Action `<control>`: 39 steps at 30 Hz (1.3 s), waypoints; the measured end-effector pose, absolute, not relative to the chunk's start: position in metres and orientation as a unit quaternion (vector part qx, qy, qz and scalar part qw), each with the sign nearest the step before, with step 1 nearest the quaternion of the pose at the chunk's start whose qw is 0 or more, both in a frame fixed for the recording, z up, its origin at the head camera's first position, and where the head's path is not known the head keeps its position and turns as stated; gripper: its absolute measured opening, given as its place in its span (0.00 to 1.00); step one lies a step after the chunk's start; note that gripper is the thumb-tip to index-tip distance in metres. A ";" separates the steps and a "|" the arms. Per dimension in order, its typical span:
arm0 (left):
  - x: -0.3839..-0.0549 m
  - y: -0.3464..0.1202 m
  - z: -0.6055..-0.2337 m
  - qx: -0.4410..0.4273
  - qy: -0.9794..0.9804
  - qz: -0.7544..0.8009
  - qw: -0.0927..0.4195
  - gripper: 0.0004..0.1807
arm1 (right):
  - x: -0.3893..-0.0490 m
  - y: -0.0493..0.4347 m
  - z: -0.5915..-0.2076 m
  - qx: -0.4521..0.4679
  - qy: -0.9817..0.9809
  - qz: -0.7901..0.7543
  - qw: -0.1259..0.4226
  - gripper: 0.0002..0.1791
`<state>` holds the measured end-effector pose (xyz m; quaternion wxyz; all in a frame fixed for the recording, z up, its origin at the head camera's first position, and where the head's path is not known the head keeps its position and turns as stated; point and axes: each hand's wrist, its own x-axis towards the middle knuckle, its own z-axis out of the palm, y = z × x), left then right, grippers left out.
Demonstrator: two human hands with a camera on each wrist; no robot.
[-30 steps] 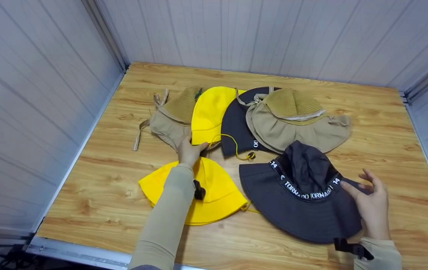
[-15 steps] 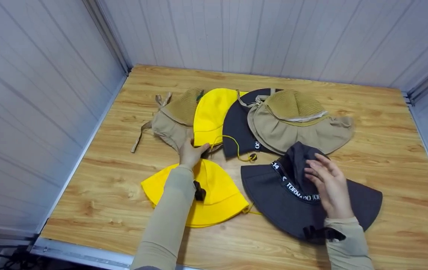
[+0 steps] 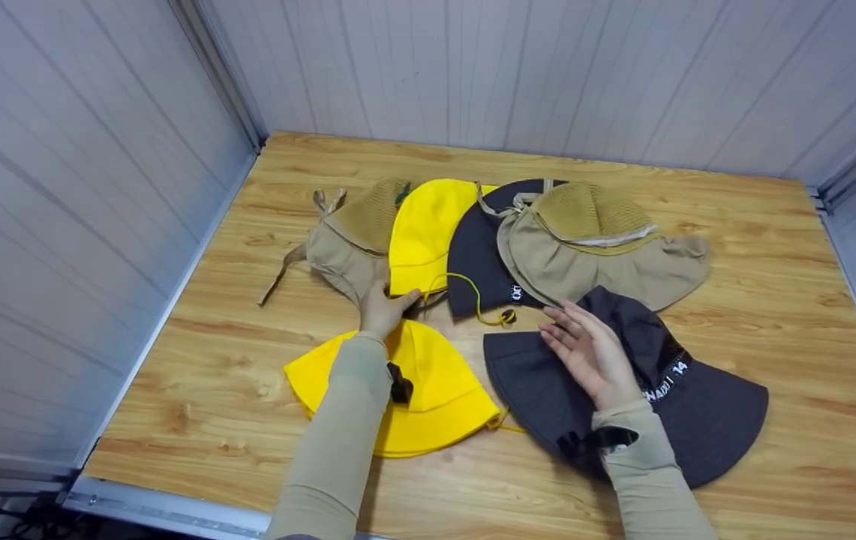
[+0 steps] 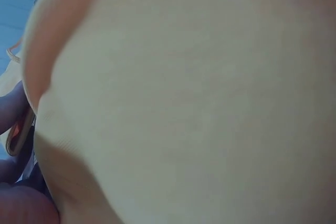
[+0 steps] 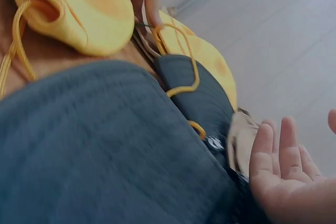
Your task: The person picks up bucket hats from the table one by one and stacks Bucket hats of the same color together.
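Note:
My left hand (image 3: pixel 385 309) pinches the lower edge of the back yellow bucket hat (image 3: pixel 428 232). Its forearm crosses above a second yellow bucket hat (image 3: pixel 435 390), whose cloth (image 4: pixel 173 98) fills most of the left wrist view. My right hand (image 3: pixel 589 349) hovers over the near dark bucket hat (image 3: pixel 720 420), palm turned left and fingers extended, holding nothing; in the right wrist view the fingers (image 5: pixel 289 153) stand beside its dark brim (image 5: pixel 105 140). Part of this hat's white-lettered band is behind the hand and wrist.
A beige sun hat (image 3: pixel 352 262) with ties lies partly under the back yellow hat. Another dark hat (image 3: pixel 473 255) overlaps that yellow hat, and a second beige sun hat (image 3: pixel 600 262) lies on top at the right. A yellow cord with a toggle (image 3: pixel 508 316) trails between the rows.
My right hand has moved left from the near dark hat's right brim, across its crown, to its left side. My left hand stays at the back yellow hat's edge.

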<state>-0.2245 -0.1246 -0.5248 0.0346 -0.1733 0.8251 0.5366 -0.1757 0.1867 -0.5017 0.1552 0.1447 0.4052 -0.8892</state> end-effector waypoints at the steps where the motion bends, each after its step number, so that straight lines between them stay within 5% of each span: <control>1: -0.225 -0.124 -0.525 -0.175 0.825 0.536 0.036 0.20 | -0.178 0.184 -0.503 0.147 0.399 -0.890 0.165 0.13; 8: -0.227 -0.123 -0.522 -0.184 0.824 0.534 0.044 0.16 | -0.185 0.165 -0.513 0.157 0.356 -0.895 0.220 0.15; 23: -0.226 -0.123 -0.521 -0.188 0.791 0.579 0.053 0.21 | -0.193 0.141 -0.524 0.155 0.339 -0.900 0.227 0.16; 39: -0.233 -0.120 -0.512 -0.264 0.638 0.724 -0.013 0.21 | -0.196 0.142 -0.536 0.154 0.315 -0.909 0.227 0.14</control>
